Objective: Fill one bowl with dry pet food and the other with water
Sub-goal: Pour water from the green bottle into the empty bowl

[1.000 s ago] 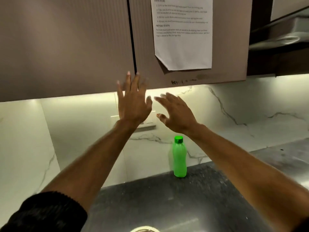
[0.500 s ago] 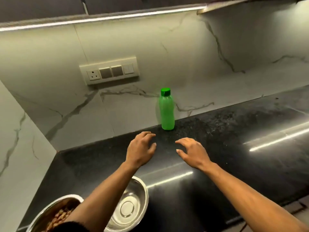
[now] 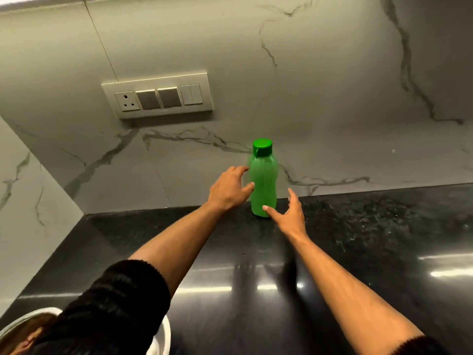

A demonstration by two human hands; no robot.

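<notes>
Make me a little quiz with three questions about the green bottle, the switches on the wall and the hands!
1. Where does the green bottle stand?
A. in the steel bowl
B. at the back of the black counter, by the marble wall
C. on a shelf

2. What colour is the bottle's cap?
A. green
B. white
C. red

3. What are the hands doing?
A. lifting the bottle high
B. reaching to either side of the bottle, fingers spread
C. pressing the switch panel

Answers:
1 B, the bottle stands upright on the dark counter near the wall.
2 A, the cap is a darker green than the body.
3 B, the left hand and the right hand flank the bottle, which stands on the counter; the switch panel is untouched.
</notes>
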